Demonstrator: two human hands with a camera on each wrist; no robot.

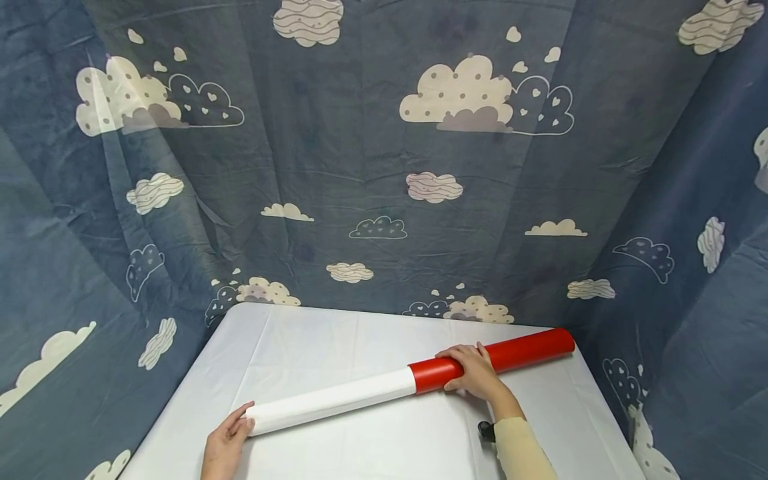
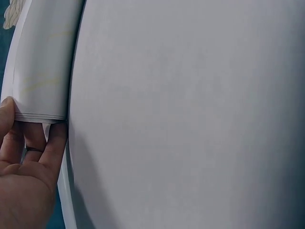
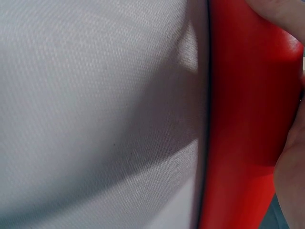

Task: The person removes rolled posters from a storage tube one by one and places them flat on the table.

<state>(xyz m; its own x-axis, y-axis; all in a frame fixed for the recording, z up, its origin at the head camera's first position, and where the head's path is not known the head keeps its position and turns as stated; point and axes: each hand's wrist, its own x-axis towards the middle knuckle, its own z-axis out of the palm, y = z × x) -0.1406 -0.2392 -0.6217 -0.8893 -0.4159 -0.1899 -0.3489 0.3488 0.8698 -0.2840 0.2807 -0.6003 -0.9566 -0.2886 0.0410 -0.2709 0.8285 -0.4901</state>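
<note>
A long white paper roll (image 1: pixel 336 400) lies slantwise over the table, its layered edges visible in the left wrist view. My left hand (image 1: pixel 223 447) holds the roll's near left end, thumb (image 2: pixel 6 117) on the outside and fingers at the end's opening. From the roll's other end runs a glossy red tube (image 1: pixel 534 348), slightly wider than the white part. Over the red tube, close to where white meets red, my right hand (image 1: pixel 477 373) grips from above. The right wrist view shows its palm (image 3: pixel 290 181) against the red surface. What lies inside the red tube is hidden.
A white cloth covers the table (image 1: pixel 336 340). A dark blue curtain with cloud prints (image 1: pixel 360 153) hangs at the back and both sides. A small black device (image 1: pixel 487 431) sits at the right wrist, by a pale yellow sleeve (image 1: pixel 522 450).
</note>
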